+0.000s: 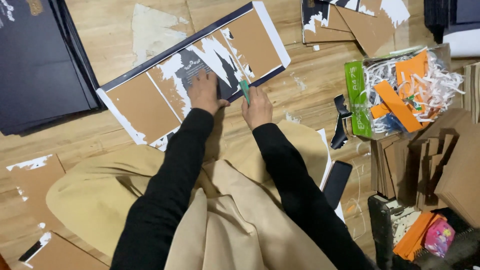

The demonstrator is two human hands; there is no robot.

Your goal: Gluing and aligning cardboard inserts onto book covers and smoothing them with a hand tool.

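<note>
A long brown cardboard panel (145, 102) with torn white and dark blue covering lies on the wooden floor in front of me. My left hand (204, 93) presses flat on its middle, fingers spread over the torn dark patch. My right hand (257, 106) sits at the panel's near edge and grips a small green-handled tool (244, 90), its tip against the covering. Both arms wear black sleeves.
A stack of dark blue sheets (35, 60) lies at far left. More torn cardboard pieces (350, 20) sit at the top right. A clear bag of paper shreds and orange strips (405, 90) is at right, stacked brown boards (435, 165) below it, a black phone (336, 182) by my knee.
</note>
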